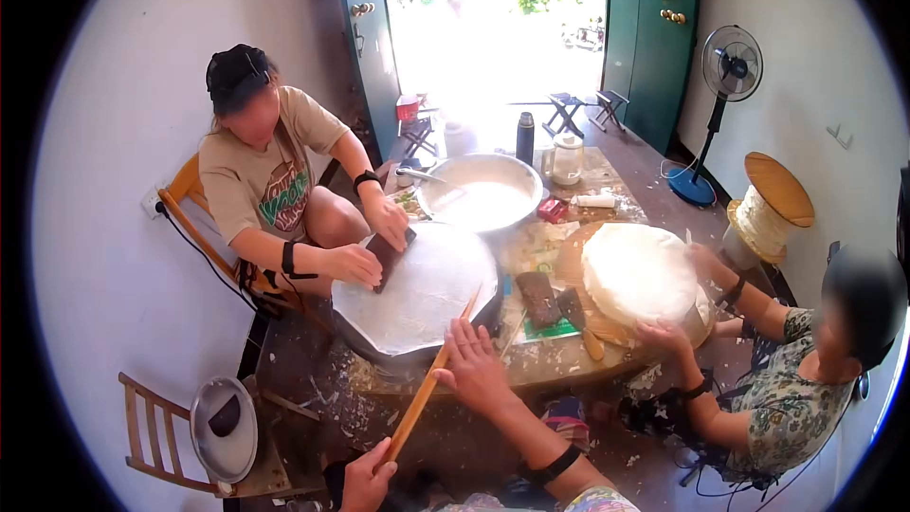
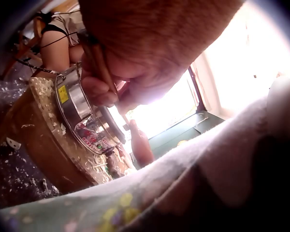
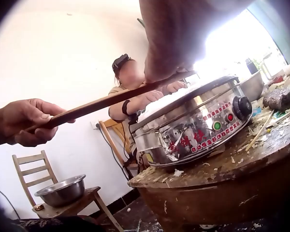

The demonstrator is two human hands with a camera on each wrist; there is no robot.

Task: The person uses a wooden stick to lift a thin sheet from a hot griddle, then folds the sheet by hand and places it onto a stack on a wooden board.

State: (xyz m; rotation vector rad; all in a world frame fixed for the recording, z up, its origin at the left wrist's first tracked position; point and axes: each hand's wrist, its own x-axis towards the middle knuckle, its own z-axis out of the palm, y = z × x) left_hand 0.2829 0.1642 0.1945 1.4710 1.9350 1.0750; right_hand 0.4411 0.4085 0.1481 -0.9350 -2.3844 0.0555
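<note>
In the head view my left hand (image 1: 368, 479) grips the lower end of a long flat wooden stick (image 1: 417, 408). My right hand (image 1: 477, 368) lies over the stick farther up, its fingers fairly straight along the wood. The thin tip of the stick reaches over the near right edge of a round electric griddle (image 1: 379, 353). A thin white sheet (image 1: 427, 289) covers the griddle top. Across from me, another person's two hands (image 1: 372, 245) hold a dark rectangular block (image 1: 387, 256) on that sheet. In the right wrist view, the griddle's dial (image 3: 242, 106) faces me.
Behind the griddle stands a large basin (image 1: 482, 171) of pale batter with a ladle. At right a second person's hands touch a stack of round white sheets (image 1: 640, 275) on a board. Dark blocks (image 1: 538, 299) lie between. A metal bowl (image 1: 225, 429) sits on a chair at left.
</note>
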